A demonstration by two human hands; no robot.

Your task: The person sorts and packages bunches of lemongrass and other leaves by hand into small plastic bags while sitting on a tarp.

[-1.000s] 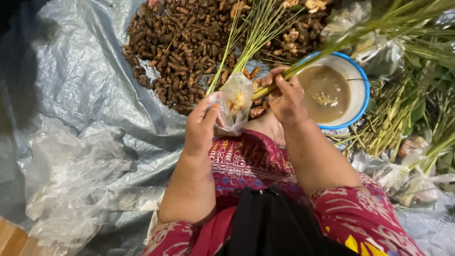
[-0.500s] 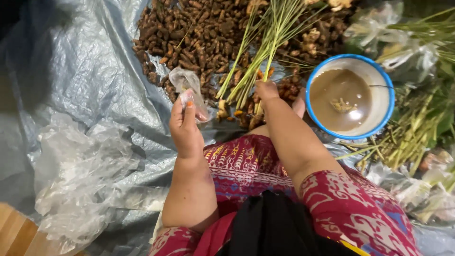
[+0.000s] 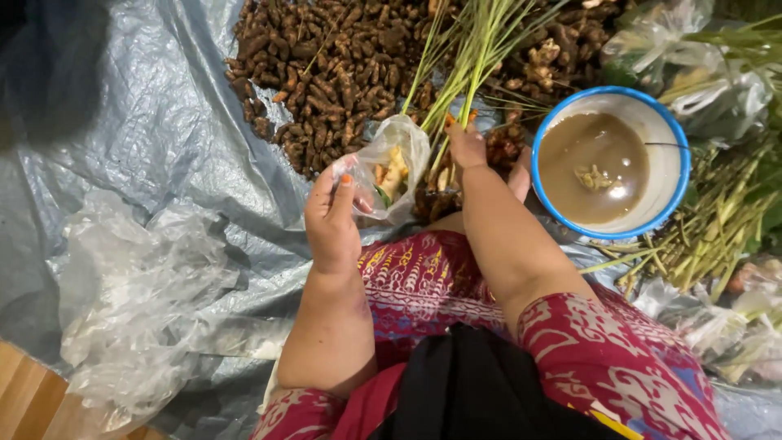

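Observation:
My left hand [image 3: 332, 213] pinches the rim of a small clear plastic bag [image 3: 397, 165] that holds pale root pieces and a bit of green. My right hand [image 3: 476, 155] reaches forward into the base of a bunch of long green lemongrass stalks [image 3: 472, 49], its fingers closed around the stalk ends just right of the bag. Behind both hands lies a heap of brown turmeric-like roots [image 3: 326, 73] on a grey tarpaulin [image 3: 155, 130].
A white bowl with a blue rim [image 3: 672, 159] holds muddy brown water at the right. More green stalks [image 3: 717, 228] and clear bags [image 3: 692, 57] lie right of it. Crumpled clear plastic [image 3: 138, 293] lies at the left. A wooden floor corner [image 3: 24, 399] shows at bottom left.
The view has shifted. My right hand lowered the stalks from near the bowl toward the heap. My left hand moved the bag left, then brought it back next to the right hand.

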